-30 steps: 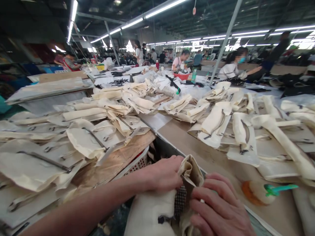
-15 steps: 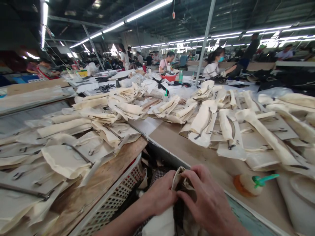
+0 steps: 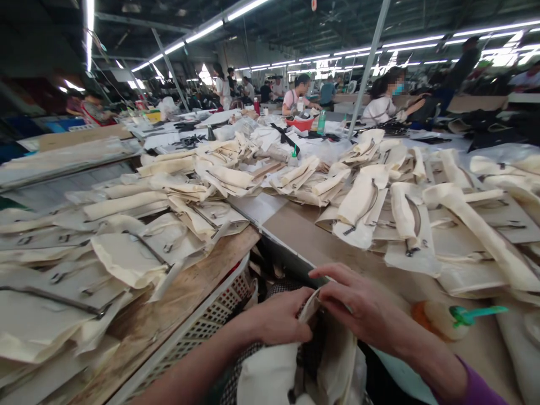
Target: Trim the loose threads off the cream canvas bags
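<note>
A cream fabric piece, which looks like a part-sewn bag panel, hangs between my hands over my lap. My left hand is closed on its raised edge, fingers wrapped over the cloth. From the other side my right hand pinches the same edge, one finger lifted off it. The fingertips partly hide the fold they hold. Clear plastic film shows along the piece's lower right. To the right of my right hand lies a glue bottle with amber contents and a green nozzle.
Cream panels with dark zips cover the wooden table at left. More zipped panels lie across the brown board at right. A white plastic basket stands under the left table edge. Co-workers sit behind the piles.
My right hand has turned and lifted a finger, and its purple sleeve now shows. More of the fabric piece is visible below my hands. The view has shifted slightly.
</note>
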{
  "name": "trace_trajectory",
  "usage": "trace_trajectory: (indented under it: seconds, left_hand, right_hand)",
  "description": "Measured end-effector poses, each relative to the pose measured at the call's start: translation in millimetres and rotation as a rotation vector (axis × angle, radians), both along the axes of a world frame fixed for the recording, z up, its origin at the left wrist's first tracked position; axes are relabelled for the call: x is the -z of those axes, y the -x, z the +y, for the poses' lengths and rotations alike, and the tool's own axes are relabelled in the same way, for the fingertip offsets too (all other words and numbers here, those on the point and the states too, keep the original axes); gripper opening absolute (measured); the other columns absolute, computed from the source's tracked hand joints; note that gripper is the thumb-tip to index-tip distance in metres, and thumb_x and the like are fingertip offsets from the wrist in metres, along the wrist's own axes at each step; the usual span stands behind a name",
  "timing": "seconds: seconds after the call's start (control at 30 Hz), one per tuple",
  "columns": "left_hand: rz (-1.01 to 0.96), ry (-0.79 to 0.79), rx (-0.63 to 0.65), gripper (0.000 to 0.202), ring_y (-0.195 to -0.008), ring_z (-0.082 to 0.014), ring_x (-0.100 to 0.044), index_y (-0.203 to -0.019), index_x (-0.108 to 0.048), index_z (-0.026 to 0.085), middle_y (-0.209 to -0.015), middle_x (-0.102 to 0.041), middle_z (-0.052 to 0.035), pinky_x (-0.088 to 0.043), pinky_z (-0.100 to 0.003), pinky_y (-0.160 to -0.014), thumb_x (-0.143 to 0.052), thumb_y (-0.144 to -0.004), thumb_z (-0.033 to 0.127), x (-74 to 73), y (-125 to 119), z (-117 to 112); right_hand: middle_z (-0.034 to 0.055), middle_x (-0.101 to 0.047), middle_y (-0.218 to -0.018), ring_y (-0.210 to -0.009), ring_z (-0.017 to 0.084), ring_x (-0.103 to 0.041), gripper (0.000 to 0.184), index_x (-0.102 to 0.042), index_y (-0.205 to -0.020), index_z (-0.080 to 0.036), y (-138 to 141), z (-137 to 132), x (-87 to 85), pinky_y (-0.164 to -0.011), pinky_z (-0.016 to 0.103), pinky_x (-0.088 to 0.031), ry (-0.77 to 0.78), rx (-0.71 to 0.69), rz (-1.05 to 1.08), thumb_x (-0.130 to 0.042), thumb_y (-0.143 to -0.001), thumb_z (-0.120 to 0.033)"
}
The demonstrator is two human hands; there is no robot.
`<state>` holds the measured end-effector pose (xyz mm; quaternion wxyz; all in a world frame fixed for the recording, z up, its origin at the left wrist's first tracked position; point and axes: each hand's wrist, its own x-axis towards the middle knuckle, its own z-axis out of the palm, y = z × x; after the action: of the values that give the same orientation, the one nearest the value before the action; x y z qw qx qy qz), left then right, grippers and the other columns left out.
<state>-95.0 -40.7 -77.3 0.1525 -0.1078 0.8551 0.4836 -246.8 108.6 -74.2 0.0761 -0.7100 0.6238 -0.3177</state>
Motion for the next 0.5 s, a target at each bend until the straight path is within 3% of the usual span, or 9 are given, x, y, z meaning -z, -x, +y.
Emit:
trace_trajectory:
  seconds: [0.1, 0.2, 0.5]
  left_hand:
    - [-0.044, -0.052, 0.032, 0.065, -0.099, -0.0293, -0.061, -0.121, -0.056, 0.024, -0.111, -0.066, -0.0020, -0.049, -0.034, -0.085, -0.081, -0.062, 0.040, 2.8, 0, -14]
    - [-0.084, -0.080, 0.032, 0.073, -0.098, -0.0290, -0.062, -0.120, -0.058, 0.022, -0.110, -0.067, -0.0025, -0.050, -0.034, -0.084, -0.085, -0.057, 0.048, 6.1, -1, -22]
    - [-0.086, -0.117, -0.068, 0.078, -0.097, -0.0279, -0.063, -0.119, -0.060, 0.024, -0.109, -0.068, -0.0031, -0.050, -0.032, -0.082, -0.090, -0.050, 0.044, 7.8, -13, -20]
  right_hand:
    - [0.0031, -0.065, -0.113, -0.093, 0.013, -0.064, 0.016, -0.055, -0.085, -0.020, 7, -10, 2.8, -0.079, 0.025, -0.050, -0.093, -0.085, -0.148, -0.051, -0.092, -0.007]
    - [0.0030, -0.068, -0.106, -0.085, 0.013, -0.065, 0.015, -0.055, -0.084, -0.021, 5, -15, 7.8, -0.073, 0.025, -0.051, -0.121, -0.066, -0.195, -0.051, -0.092, -0.009]
    - [0.0041, -0.067, -0.107, -0.090, 0.014, -0.066, 0.019, -0.054, -0.096, -0.022, -8, -13, 21.8, -0.074, 0.023, -0.052, -0.029, -0.002, -0.209, -0.039, -0.098, -0.010]
